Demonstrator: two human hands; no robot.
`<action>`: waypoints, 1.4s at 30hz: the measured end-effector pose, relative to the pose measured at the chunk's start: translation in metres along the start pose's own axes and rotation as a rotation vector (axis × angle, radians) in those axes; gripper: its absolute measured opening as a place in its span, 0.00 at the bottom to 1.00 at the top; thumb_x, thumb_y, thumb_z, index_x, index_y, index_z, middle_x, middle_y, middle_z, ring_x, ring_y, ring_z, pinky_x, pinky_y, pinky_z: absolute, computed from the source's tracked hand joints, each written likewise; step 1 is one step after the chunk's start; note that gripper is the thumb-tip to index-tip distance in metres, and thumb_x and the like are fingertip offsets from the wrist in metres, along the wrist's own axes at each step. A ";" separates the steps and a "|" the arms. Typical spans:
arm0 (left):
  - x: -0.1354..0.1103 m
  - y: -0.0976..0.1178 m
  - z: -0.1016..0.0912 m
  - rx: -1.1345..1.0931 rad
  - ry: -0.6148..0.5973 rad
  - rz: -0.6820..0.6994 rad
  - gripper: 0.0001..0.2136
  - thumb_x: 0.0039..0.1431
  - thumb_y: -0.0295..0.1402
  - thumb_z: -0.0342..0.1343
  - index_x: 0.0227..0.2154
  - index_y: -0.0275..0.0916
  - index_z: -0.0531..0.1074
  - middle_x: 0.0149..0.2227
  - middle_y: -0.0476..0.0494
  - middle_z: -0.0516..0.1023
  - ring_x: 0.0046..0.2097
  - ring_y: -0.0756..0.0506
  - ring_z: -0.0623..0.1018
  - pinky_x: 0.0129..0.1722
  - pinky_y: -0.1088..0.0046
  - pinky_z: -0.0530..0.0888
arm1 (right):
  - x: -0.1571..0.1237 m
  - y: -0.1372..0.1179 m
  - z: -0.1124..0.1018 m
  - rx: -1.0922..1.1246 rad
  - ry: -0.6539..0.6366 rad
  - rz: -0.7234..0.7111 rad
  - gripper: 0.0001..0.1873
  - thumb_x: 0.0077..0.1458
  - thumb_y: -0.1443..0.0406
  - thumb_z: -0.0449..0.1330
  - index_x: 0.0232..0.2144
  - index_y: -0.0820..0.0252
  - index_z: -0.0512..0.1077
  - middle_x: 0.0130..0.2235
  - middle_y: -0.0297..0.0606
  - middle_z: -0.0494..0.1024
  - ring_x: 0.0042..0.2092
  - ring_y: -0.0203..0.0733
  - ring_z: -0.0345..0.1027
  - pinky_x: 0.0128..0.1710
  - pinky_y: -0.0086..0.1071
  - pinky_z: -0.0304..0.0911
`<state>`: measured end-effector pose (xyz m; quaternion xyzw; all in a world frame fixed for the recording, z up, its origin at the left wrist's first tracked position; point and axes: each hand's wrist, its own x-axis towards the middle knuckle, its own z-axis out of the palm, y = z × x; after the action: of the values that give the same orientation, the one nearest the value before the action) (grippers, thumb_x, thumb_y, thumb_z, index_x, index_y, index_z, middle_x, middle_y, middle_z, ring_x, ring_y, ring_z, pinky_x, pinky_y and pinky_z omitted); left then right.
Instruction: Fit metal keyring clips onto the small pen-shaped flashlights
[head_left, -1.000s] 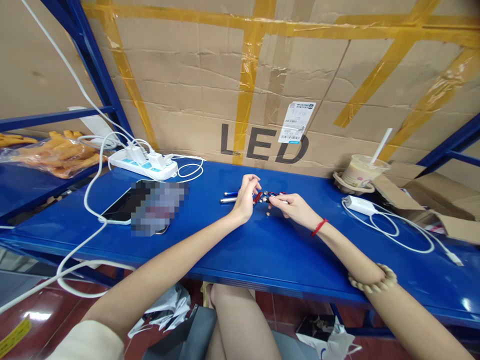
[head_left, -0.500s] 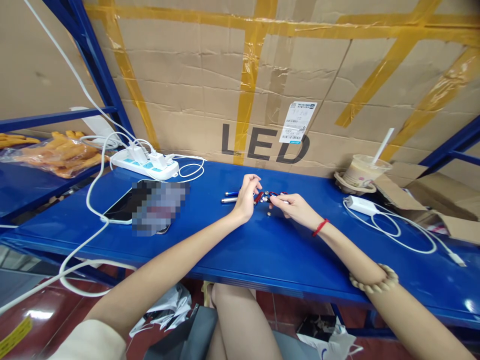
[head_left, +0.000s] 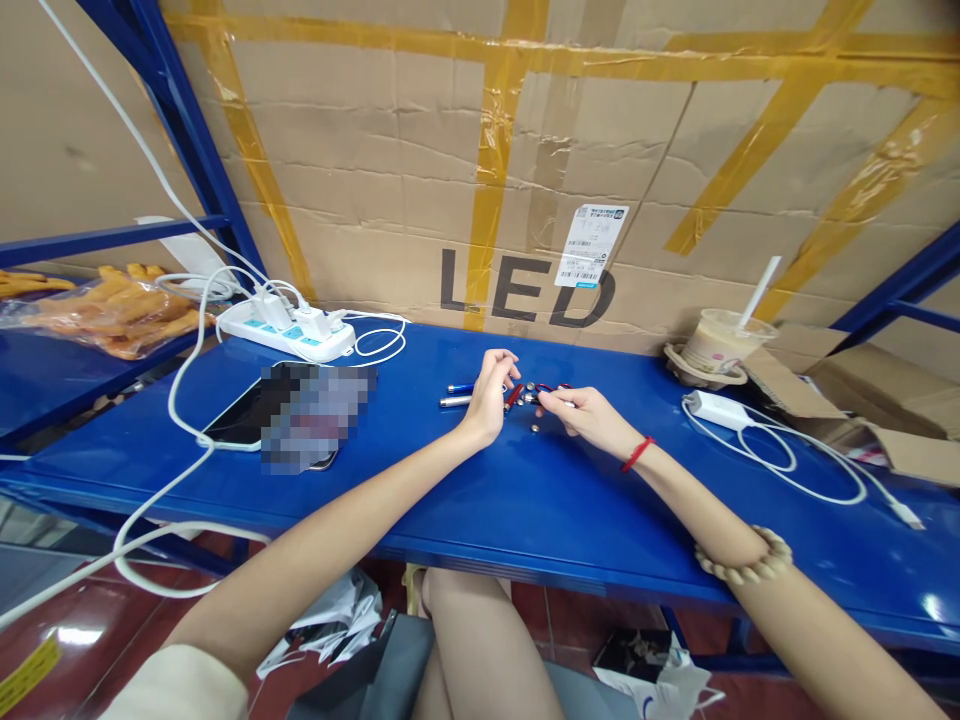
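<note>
My left hand [head_left: 491,397] rests on the blue tabletop with its fingers curled round toward a short red tube [head_left: 514,398], which lies against its palm side and seems held there. The thumb is hidden. Close to its right, my right hand [head_left: 583,410] has thumb and forefinger pinched on a small silver piece [head_left: 531,398], partly covered by the fingers. A blue tube [head_left: 460,387] and a silver tube [head_left: 454,402] lie left of my left hand. Between the hands sits a small round metal piece [head_left: 531,386]; another metal piece [head_left: 534,429] lies nearer me. A red loop [head_left: 555,386] shows behind my right fingers.
A taped cardboard box [head_left: 360,180] stands along the back. Left are a power strip [head_left: 330,345], a phone [head_left: 244,415] and white cables. Right are a drink cup [head_left: 720,345] in a carrier, a white adapter [head_left: 720,410] with cable, and an opened carton [head_left: 892,400].
The whole view has shifted slightly leftward. Both hands keep nearly the same pose and place among the small parts.
</note>
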<state>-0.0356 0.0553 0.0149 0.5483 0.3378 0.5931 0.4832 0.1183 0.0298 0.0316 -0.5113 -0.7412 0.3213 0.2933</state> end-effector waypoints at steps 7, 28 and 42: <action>-0.001 0.002 0.000 0.007 -0.004 0.013 0.07 0.58 0.31 0.38 0.31 0.38 0.60 0.28 0.49 0.64 0.30 0.52 0.64 0.32 0.77 0.62 | 0.001 0.000 0.001 0.009 -0.011 0.007 0.27 0.47 0.46 0.50 0.24 0.64 0.71 0.13 0.26 0.54 0.16 0.29 0.47 0.18 0.26 0.47; 0.000 0.001 0.000 0.014 -0.006 0.005 0.07 0.57 0.32 0.38 0.31 0.38 0.60 0.28 0.49 0.63 0.30 0.51 0.64 0.32 0.77 0.61 | -0.001 -0.004 0.000 -0.021 0.039 -0.024 0.26 0.45 0.47 0.53 0.23 0.66 0.74 0.14 0.29 0.59 0.17 0.29 0.49 0.18 0.27 0.45; 0.000 0.001 0.000 -0.004 0.003 -0.005 0.07 0.58 0.32 0.39 0.30 0.39 0.61 0.28 0.49 0.64 0.30 0.51 0.64 0.32 0.77 0.62 | 0.000 -0.002 0.000 -0.029 0.004 -0.023 0.28 0.47 0.45 0.50 0.24 0.65 0.73 0.14 0.28 0.57 0.17 0.29 0.48 0.18 0.26 0.46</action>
<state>-0.0361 0.0550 0.0156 0.5456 0.3388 0.5933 0.4853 0.1174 0.0290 0.0332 -0.5075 -0.7511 0.3062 0.2909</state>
